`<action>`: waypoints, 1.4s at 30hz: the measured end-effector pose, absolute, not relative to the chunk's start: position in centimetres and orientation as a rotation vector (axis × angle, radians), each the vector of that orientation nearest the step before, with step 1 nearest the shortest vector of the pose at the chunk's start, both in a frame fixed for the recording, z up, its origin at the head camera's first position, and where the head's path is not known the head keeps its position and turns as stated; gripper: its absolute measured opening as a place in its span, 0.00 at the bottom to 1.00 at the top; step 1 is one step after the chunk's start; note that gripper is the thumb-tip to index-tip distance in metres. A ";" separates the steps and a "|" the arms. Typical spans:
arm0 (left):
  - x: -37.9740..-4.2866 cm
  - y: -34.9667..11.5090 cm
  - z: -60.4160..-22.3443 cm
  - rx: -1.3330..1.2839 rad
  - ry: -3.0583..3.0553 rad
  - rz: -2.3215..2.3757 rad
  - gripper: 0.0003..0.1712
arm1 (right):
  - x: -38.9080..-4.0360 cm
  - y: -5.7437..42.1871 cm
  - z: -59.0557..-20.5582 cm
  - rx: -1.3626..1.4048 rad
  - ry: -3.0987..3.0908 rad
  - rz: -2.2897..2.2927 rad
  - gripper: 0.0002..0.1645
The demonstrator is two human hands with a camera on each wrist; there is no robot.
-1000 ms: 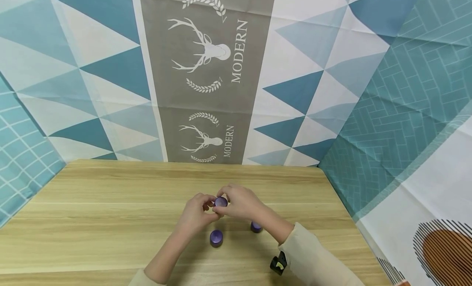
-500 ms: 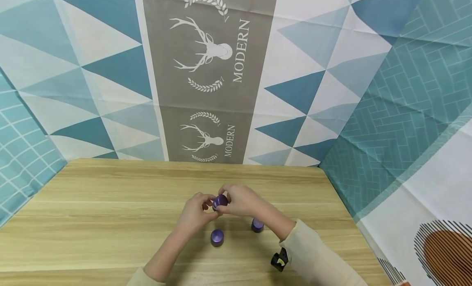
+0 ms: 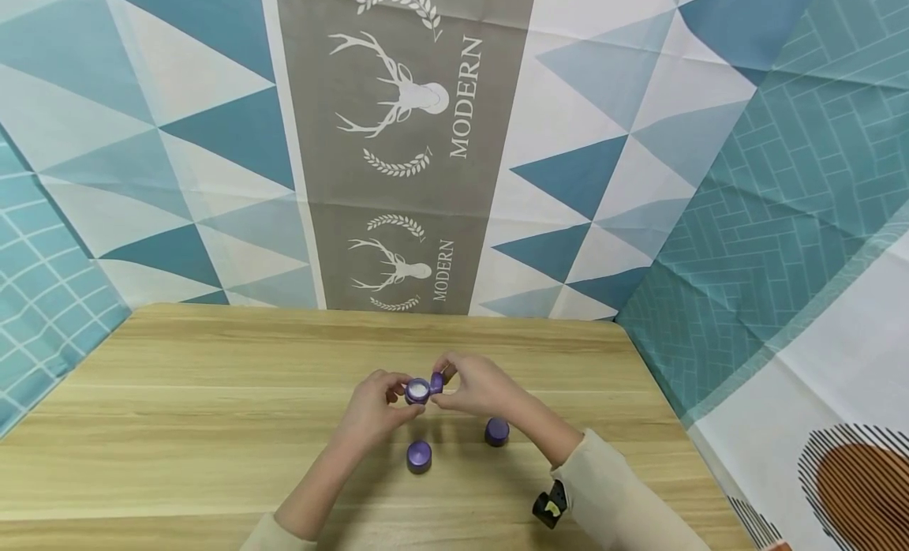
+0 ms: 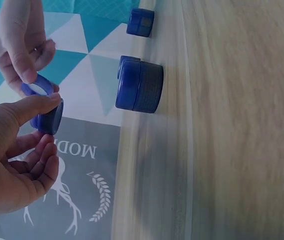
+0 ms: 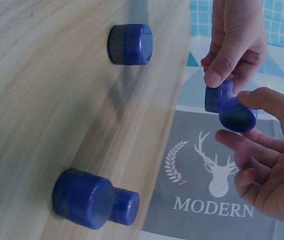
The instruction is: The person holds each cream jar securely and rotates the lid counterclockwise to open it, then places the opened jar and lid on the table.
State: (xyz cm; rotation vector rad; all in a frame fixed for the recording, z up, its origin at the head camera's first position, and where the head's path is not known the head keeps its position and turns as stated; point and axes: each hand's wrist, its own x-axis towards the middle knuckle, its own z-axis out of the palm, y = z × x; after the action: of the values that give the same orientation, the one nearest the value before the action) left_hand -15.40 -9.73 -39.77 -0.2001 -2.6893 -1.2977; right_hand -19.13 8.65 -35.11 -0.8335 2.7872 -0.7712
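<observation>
head: left hand, fingers jar-wide, pinches an open, round purple jar; right hand, fingers curled, grips its purple lid.
left wrist: lid just beside the left thumb; right wrist: closed purple jars below both hands' fingers.

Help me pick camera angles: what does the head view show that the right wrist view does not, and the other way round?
Head only: the white inside of the open jar, the beige sleeves and a black device beside the right one.

Right wrist only: one more standing jar. It shows three, a lone jar, a near jar and a half-hidden jar behind that; the head view shows two.

Both: the left hand holding the open jar, the right hand holding the lid, the wooden table and the deer-print sheet.
</observation>
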 end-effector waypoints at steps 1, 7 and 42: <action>-15.4 -9.8 -39.8 -0.196 -2.691 -1.302 0.22 | -19.2 8.7 -35.3 -0.843 2.795 -0.781 0.20; -15.6 -10.1 -40.1 -0.173 -2.703 -1.301 0.22 | -19.3 9.0 -36.0 -0.832 2.817 -0.852 0.22; -17.4 -11.2 -42.6 -0.049 -2.793 -1.277 0.22 | -21.2 9.0 -41.2 -0.729 2.775 -1.060 0.22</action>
State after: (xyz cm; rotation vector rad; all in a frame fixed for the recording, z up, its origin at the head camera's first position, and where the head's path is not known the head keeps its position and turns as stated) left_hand -17.39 -11.18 -42.59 -0.0488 -2.7927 -1.2773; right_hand -21.21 9.04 -41.16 -0.7286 2.7754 -1.0601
